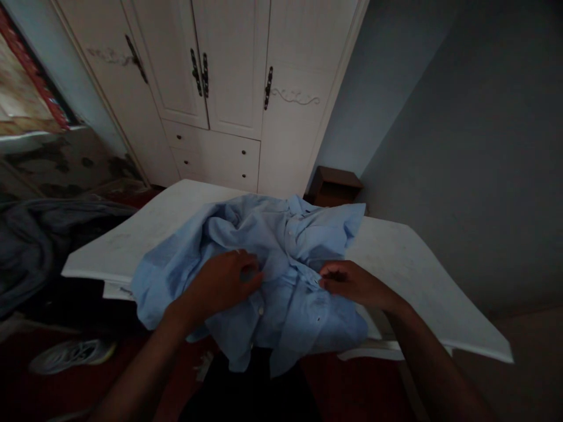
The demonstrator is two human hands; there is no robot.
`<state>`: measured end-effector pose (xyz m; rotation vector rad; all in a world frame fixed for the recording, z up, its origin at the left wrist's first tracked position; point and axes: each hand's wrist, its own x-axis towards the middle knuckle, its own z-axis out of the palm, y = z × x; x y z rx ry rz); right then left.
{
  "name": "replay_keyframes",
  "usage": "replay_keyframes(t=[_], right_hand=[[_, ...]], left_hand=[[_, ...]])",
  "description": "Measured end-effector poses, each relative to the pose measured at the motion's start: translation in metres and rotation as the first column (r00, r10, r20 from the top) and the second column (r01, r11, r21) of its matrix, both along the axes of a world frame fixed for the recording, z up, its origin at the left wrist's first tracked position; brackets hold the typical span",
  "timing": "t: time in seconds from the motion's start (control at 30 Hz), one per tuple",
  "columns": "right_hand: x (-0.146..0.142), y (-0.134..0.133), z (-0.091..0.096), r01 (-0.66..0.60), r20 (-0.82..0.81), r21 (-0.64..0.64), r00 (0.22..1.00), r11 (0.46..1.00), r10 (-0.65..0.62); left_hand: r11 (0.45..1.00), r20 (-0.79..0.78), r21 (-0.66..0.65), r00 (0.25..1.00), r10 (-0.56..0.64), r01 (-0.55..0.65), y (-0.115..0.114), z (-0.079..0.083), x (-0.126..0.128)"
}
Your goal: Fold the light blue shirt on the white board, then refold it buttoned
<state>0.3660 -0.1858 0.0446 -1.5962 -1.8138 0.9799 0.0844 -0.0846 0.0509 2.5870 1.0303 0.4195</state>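
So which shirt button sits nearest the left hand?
The pale button just below the left hand on the blue shirt. The other clearly visible button lies farther up the picture, beyond both hands.

Right hand [355, 285], its contact with the shirt [270, 234] (perhaps a pinch) blurred.

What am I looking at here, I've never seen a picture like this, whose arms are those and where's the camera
There's no machine: a person works bare-handed, and this one picture comes from a camera worn on their head, looking forward and down. A crumpled light-blue shirt lies on a white table, partly hanging over the near edge. The left hand is over the shirt, thumb and fingers apart; the right hand is at the cloth, but whether it pinches is unclear.
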Motion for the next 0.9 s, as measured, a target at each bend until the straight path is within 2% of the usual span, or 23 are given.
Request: replay_keyframes(t=[0.1,0.2,0.3,0.43,0.57,0.67,0.77,0.9], right_hand=[[-0.01,0.005,0.004,0.086,0.125,0.148,0.987,0.985,-0.105],[-0.028,0.019,0.009,0.156,0.219,0.317,0.948,0.936,-0.232],[-0.042,0.037,0.01,0.075,0.324,0.344,0.926,0.936,-0.193],[-0.046,0.055,0.004,-0.036,0.41,0.305,0.907,0.952,-0.097],[-0.039,0.06,-0.004,-0.036,0.323,0.281,0.944,0.959,-0.06],[-0.032,0.061,-0.013,0.036,0.131,0.269,0.989,0.962,-0.073],[-0.025,0.063,-0.023,0.08,-0.033,0.237,0.997,0.968,-0.075],[-0.021,0.063,-0.026,0.094,-0.068,0.231,0.994,0.968,-0.081]], left_hand=[[0.994,0.105,0.085,0.993,0.057,-0.066,0.003,0.007,0.022],[0.991,0.079,0.128,0.997,0.016,-0.026,0.008,0.002,0.043],[0.989,0.009,0.147,1.0,-0.021,0.019,0.013,-0.008,0.056],[0.989,-0.026,0.149,1.0,-0.001,0.005,0.014,-0.021,0.062],[0.992,0.013,0.126,1.0,-0.02,0.018,0.013,-0.029,0.066],[0.995,0.083,0.084,0.995,-0.062,0.055,0.014,-0.032,0.07],[0.992,0.169,0.027,0.977,-0.127,0.125,0.018,-0.035,0.072],[0.99,0.268,0.019,0.953,-0.143,0.143,0.021,-0.039,0.073]])
